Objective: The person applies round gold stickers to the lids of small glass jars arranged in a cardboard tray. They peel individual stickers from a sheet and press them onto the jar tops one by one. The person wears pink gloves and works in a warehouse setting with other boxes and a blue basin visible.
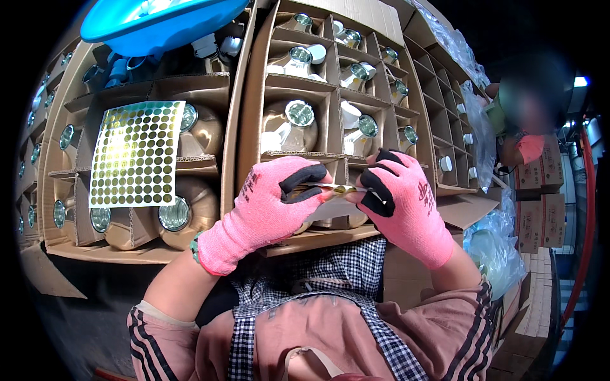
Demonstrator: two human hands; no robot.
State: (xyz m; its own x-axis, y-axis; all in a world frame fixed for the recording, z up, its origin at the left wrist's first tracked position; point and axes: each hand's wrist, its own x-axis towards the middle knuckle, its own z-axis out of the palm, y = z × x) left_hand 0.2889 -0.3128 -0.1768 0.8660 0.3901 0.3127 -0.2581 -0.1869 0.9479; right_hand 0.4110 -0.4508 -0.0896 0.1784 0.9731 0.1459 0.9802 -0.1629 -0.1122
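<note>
Both my hands wear pink gloves with black fingertips. My left hand [270, 193] is closed in a pinch on one end of a sticker sheet [340, 189] with gold dots. The other end is pinched by my right hand [403, 200]. The sheet is bent and seen nearly edge-on, its pale backing hanging below, above the near edge of the middle carton. To the left, a second sheet of round gold stickers [133, 155] lies across the vessels in the left carton.
Divided cartons [251, 95] hold rounded gold-brown vessels [300, 130] with shiny mouths, some beside white caps [350, 114]. A blue basin [159, 35] rests on the left carton. Right stand another divided carton [438, 108], clear plastic [495, 241] and stacked boxes [540, 222]. A person wearing a pink glove [531, 148] is beyond.
</note>
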